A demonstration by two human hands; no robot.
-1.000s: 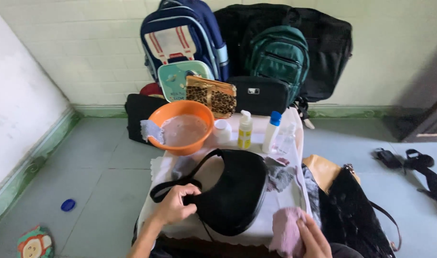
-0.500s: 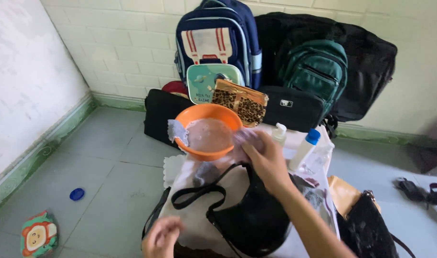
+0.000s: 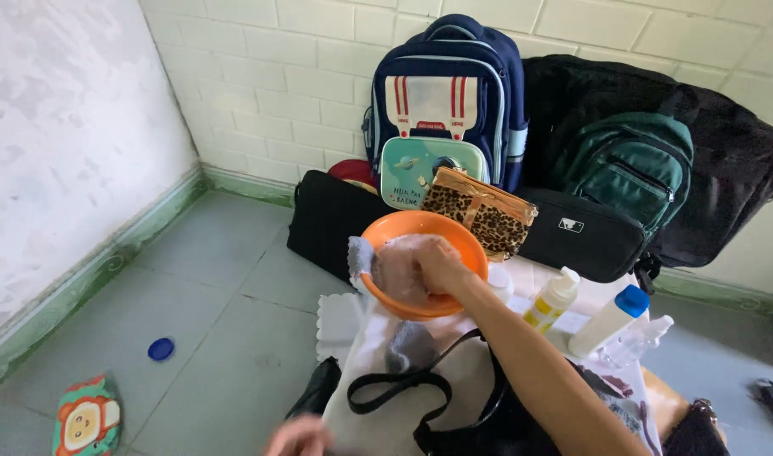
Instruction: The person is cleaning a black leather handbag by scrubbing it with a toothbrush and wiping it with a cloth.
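- Orange bowl (image 3: pixel 466 245): centre of frame, on the white-covered table (image 3: pixel 361 397), pale cloth (image 3: pixel 395 270) inside.
- Left hand (image 3: pixel 298 437): bottom edge, mostly cut off, grip impossible to tell.
- Right hand (image 3: pixel 437 266): centre, inside bowl, fingers curled onto cloth.
- Black bag (image 3: pixel 454 422): lower centre, under forearm.

The right hand (image 3: pixel 433 266) pressed a pale cloth (image 3: pixel 395 270) inside the orange bowl (image 3: pixel 464 241). The left hand (image 3: pixel 298 437) hovered beside the black bag (image 3: pixel 479 431); bottles (image 3: pixel 553 300) stood near, backpacks (image 3: pixel 445 93) behind.
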